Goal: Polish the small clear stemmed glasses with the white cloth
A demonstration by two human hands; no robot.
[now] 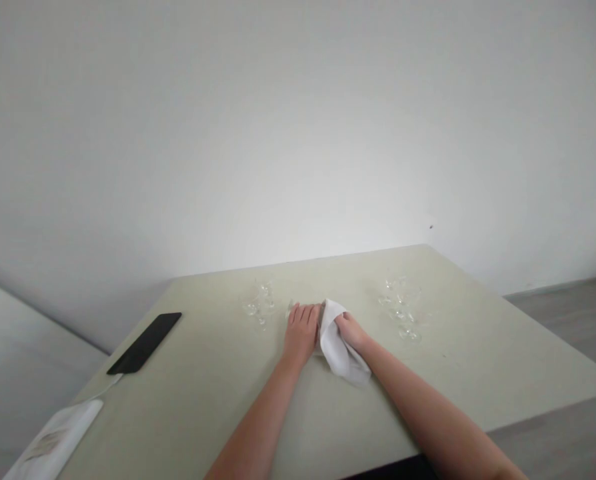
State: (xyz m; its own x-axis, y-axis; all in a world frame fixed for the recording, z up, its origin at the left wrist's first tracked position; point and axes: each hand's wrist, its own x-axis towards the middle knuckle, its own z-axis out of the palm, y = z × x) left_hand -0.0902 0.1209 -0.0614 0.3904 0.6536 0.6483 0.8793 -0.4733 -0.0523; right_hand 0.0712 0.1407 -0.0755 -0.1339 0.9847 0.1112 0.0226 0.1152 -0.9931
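Observation:
My right hand (352,331) is closed on a white cloth (339,350), which hangs in folds down to the tabletop. Close beside it, the fingers of my left hand (301,333) curl round a clear glass; only a faint edge shows past the fingers, and hand and cloth hide the rest. The cloth touches the fingertips of my left hand. Several clear stemmed glasses (259,305) stand to the left of my hands. On the right is another group of clear stemmed glasses (401,307), their outlines hard to separate.
The pale table (203,373) meets a plain wall at the back. A black tablet-like slab (145,343) lies at the left, with a white cable (95,395) running from it. A white flat object (58,437) is at the near left corner. The table's right edge slants above grey flooring.

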